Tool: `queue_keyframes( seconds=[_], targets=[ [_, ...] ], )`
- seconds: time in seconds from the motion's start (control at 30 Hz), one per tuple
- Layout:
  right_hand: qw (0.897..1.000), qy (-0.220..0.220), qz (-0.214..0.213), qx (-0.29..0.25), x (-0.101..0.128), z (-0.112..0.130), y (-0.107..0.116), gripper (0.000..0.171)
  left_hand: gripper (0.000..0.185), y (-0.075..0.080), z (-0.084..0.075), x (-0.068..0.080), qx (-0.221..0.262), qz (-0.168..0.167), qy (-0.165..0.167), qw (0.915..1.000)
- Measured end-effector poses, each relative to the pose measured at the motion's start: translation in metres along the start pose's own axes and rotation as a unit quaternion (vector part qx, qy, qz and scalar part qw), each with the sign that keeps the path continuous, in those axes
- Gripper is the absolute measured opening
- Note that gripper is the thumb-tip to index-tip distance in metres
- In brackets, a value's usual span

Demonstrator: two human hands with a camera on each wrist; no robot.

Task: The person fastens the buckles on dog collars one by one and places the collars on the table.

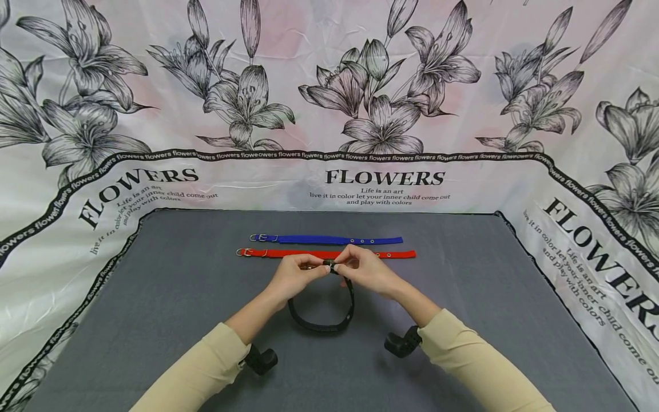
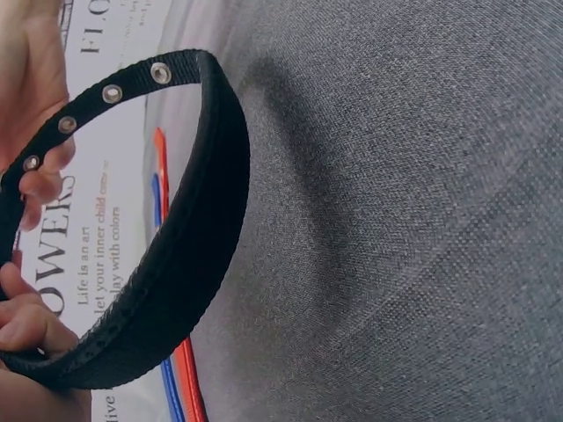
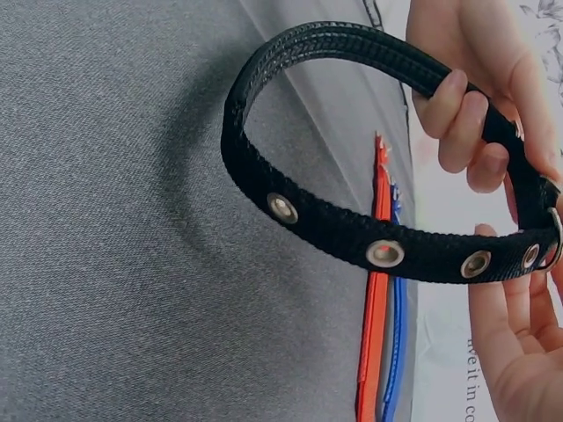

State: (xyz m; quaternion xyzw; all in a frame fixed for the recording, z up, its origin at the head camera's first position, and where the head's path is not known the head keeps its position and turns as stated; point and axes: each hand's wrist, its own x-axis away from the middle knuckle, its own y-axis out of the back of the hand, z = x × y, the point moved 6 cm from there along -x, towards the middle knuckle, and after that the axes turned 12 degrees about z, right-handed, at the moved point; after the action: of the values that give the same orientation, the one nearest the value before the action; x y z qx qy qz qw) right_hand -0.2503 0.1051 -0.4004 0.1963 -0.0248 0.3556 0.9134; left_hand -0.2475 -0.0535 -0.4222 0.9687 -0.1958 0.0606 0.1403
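A black webbing collar (image 1: pixel 325 327) with metal eyelets is bent into a loop above the grey mat (image 1: pixel 154 297). Both hands meet at its top, where the buckle and the strap end come together. My left hand (image 1: pixel 313 269) pinches the buckle end and my right hand (image 1: pixel 351 265) pinches the strap end. In the left wrist view the black collar (image 2: pixel 193 264) arcs across the left side, with fingers at both its ends. The right wrist view shows the black collar (image 3: pixel 352 233) and its eyelets close up, with fingers (image 3: pixel 466 114) curled over it.
A red collar (image 1: pixel 329 253) and a blue collar (image 1: pixel 329 240) lie flat and parallel on the mat just beyond the hands. A floral cloth (image 1: pixel 360 114) printed FLOWERS surrounds the mat. Black wrist camera mounts (image 1: pixel 259 360) sit at both sleeves.
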Motion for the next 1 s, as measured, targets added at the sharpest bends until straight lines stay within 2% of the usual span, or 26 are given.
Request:
queue_keyframes(
  seconds=[0.23,0.43,0.57,0.77,0.87,1.0],
  targets=[
    [1.0,0.008,0.022,-0.006,0.001,0.001,-0.003,0.018,0.023,0.0,0.0,0.003,0.007,0.008,-0.003,0.9999],
    [1.0,0.009,0.027,0.006,0.011,0.026,-0.009,0.022,0.02,0.001,-0.004,0.005,0.018,-0.016,-0.019,0.9995],
    [1.0,0.002,0.022,0.008,0.012,0.029,-0.009,0.022,0.02,0.003,-0.003,0.006,0.034,-0.034,-0.013,0.9988],
    [1.0,-0.013,0.022,0.004,0.003,0.008,-0.006,0.025,0.02,0.006,0.001,0.003,0.098,-0.052,-0.003,0.9938],
    [1.0,-0.017,0.023,-0.003,-0.001,-0.003,-0.004,0.027,0.019,0.008,0.002,0.003,0.122,-0.06,-0.006,0.9906],
    [1.0,-0.011,0.025,-0.005,-0.002,-0.006,-0.003,0.029,0.018,0.01,0.0,0.004,0.142,-0.068,-0.016,0.9873]
  ],
)
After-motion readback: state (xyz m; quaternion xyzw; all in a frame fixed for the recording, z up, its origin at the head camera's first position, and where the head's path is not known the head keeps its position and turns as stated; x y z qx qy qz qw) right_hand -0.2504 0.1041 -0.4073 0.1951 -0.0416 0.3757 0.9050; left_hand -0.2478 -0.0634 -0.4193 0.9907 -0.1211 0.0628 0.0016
